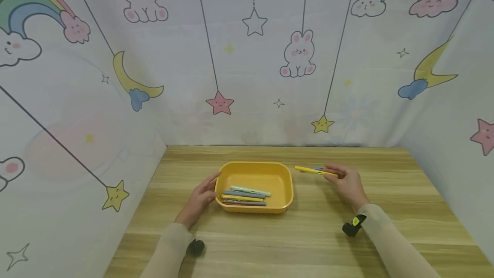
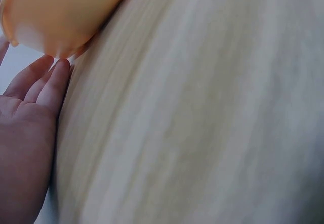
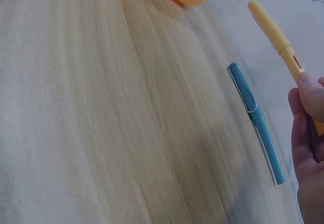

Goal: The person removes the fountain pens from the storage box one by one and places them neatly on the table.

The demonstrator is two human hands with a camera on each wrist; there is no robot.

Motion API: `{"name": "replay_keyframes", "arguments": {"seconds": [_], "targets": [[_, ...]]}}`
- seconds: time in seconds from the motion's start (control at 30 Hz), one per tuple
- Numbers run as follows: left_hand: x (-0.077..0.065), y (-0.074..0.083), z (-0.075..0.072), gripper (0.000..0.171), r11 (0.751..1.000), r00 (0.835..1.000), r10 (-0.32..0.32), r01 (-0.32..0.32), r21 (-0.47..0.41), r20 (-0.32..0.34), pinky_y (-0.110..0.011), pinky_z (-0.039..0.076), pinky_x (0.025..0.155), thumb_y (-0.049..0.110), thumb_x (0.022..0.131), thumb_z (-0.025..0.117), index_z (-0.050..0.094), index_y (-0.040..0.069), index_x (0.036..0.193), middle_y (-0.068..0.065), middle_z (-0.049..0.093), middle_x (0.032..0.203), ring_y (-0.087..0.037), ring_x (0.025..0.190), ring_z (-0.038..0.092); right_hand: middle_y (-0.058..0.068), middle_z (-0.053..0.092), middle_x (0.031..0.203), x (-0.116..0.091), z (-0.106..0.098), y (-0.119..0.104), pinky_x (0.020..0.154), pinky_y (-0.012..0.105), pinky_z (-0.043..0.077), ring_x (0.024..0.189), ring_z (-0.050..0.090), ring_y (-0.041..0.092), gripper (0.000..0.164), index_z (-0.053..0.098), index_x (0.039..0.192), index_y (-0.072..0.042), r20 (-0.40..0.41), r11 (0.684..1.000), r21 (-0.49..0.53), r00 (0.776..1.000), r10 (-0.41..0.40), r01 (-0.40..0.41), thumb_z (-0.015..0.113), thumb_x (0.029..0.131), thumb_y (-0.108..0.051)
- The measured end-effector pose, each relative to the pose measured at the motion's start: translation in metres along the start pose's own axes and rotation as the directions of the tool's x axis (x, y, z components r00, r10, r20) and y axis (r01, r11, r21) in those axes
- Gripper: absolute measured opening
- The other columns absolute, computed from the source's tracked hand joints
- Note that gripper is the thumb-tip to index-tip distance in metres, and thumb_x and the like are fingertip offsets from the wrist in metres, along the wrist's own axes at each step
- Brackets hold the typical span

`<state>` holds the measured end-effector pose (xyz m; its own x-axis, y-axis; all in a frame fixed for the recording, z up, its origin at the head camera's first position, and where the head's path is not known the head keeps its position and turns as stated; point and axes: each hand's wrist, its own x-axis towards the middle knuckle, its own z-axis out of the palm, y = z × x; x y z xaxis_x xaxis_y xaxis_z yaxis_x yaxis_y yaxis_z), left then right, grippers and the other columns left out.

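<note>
A yellow pen [image 3: 276, 34] is pinched between the thumb and fingers of my right hand [image 1: 349, 182], raised to the right of a yellow plastic tray [image 1: 287, 198]. Below it, a blue pen [image 3: 255, 115] with a metal clip lies on the table; in the head view the yellow pen partly covers it. My left hand [image 1: 198, 200] rests against the tray's left side, its fingertips [image 2: 62, 64] at the outer wall. Inside the tray several pens lie side by side toward the front left, among them a pale green pen [image 1: 251, 191] and another yellow pen [image 1: 243, 198].
The wooden table [image 1: 293, 243] extends around the tray and both forearms. White cloth walls [image 1: 266, 128] printed with bunnies, stars and moons enclose it at the back and on both sides. Dark wrist devices [image 1: 352, 227] are strapped beneath both sleeves.
</note>
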<state>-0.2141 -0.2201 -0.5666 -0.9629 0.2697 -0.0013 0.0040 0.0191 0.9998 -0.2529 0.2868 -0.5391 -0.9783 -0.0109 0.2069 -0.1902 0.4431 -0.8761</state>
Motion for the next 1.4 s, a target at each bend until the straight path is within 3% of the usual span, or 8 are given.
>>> {"name": "replay_keyframes", "arguments": {"seconds": [0.37, 0.63, 0.8, 0.93, 1.17, 1.4], "targets": [[-0.0007, 0.0006, 0.001, 0.07, 1.0, 1.0, -0.008, 0.008, 0.001, -0.003, -0.058, 0.033, 0.121, 0.004, 0.096, 0.054, 0.041, 0.02, 0.162, -0.018, 0.037, 0.167, -0.036, 0.152, 0.038, 0.021, 0.076, 0.119, -0.005, -0.0016, 0.0013, 0.074, 0.021, 0.06, 0.092, 0.072, -0.002, 0.044, 0.067, 0.135, 0.005, 0.001, 0.996, 0.082, 0.999, 0.039, -0.039, 0.077, 0.094, -0.006], [0.0, -0.0008, 0.0012, 0.069, 1.0, 1.0, -0.008, 0.008, 0.001, -0.011, -0.056, 0.034, 0.12, 0.004, 0.096, 0.054, 0.042, 0.021, 0.162, -0.016, 0.039, 0.166, -0.034, 0.152, 0.039, 0.025, 0.074, 0.12, -0.0056, -0.0015, 0.0013, 0.079, 0.022, 0.061, 0.098, 0.071, -0.002, 0.042, 0.068, 0.132, 0.007, 0.008, 0.991, 0.129, 0.999, 0.04, -0.041, 0.078, 0.093, -0.005], [0.001, -0.0006, 0.0012, 0.069, 1.0, 1.0, 0.003, -0.003, -0.01, -0.008, -0.054, 0.034, 0.12, 0.004, 0.096, 0.053, 0.042, 0.019, 0.162, -0.017, 0.038, 0.167, -0.035, 0.153, 0.038, 0.031, 0.072, 0.12, -0.0062, -0.0009, -0.0021, 0.081, 0.025, 0.061, 0.094, 0.075, 0.005, 0.041, 0.067, 0.131, 0.01, 0.023, 0.974, 0.22, 0.999, 0.04, -0.044, 0.076, 0.094, -0.002], [0.0008, 0.0005, 0.0011, 0.069, 1.0, 1.0, -0.002, 0.002, -0.011, -0.008, -0.056, 0.032, 0.121, 0.003, 0.096, 0.054, 0.043, 0.02, 0.162, -0.015, 0.038, 0.167, -0.034, 0.153, 0.037, 0.027, 0.074, 0.114, -0.0059, -0.0004, -0.0028, 0.083, 0.028, 0.061, 0.091, 0.076, 0.006, 0.04, 0.064, 0.132, 0.014, 0.034, 0.959, 0.278, 0.998, 0.05, -0.058, 0.073, 0.096, -0.001], [-0.0003, 0.0014, 0.0018, 0.069, 1.0, 1.0, -0.006, 0.006, -0.014, -0.013, -0.057, 0.031, 0.122, 0.002, 0.096, 0.053, 0.042, 0.02, 0.162, -0.015, 0.038, 0.167, -0.033, 0.153, 0.037, 0.027, 0.075, 0.116, -0.0079, -0.0007, -0.0018, 0.081, 0.021, 0.06, 0.097, 0.074, 0.004, 0.039, 0.068, 0.131, 0.009, 0.019, 0.979, 0.2, 0.999, 0.033, -0.036, 0.075, 0.095, -0.002], [0.0, 0.0013, 0.0022, 0.068, 1.0, 1.0, -0.007, 0.007, -0.002, -0.02, -0.057, 0.032, 0.121, 0.003, 0.096, 0.053, 0.043, 0.02, 0.162, -0.015, 0.038, 0.167, -0.034, 0.153, 0.037, 0.022, 0.075, 0.12, -0.0068, -0.0019, 0.0052, 0.082, 0.013, 0.054, 0.109, 0.059, -0.012, 0.038, 0.069, 0.133, 0.003, 0.015, 0.995, 0.096, 1.0, -0.002, 0.001, 0.075, 0.096, -0.006]]}}
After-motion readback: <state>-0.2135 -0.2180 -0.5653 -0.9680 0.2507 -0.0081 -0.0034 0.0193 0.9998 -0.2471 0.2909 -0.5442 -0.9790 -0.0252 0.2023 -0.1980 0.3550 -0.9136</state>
